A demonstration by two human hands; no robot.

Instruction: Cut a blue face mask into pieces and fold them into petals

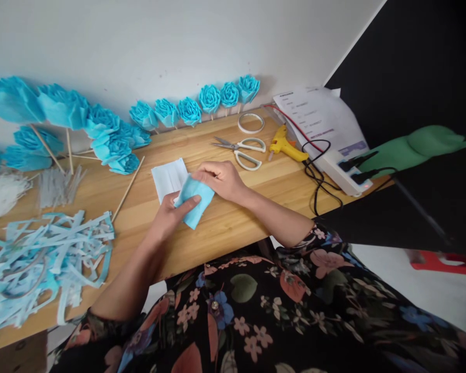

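Observation:
A small light-blue fabric sheet [196, 213], much like the outer layer of a face mask, is held above the wooden table. My left hand [168, 213] grips its lower left part, thumb across the front and fingers behind. At the sheet's upper edge, my right hand [226, 181] pinches with thumb and curled fingers. Partly beneath the hands lies a white pleated face mask piece [166, 175] on the table. Scissors with white handles [250, 153] rest just beyond my right hand, blades pointing left.
Blue fabric roses [189, 111] on sticks line the wall. A heap of blue strips [62, 254], clear thin strips [58, 185] and white cords [3, 197] lie left. Right are a tape roll [250, 129], yellow glue gun [287, 145], power strip [344, 173], paper sheet [320, 116] and cables.

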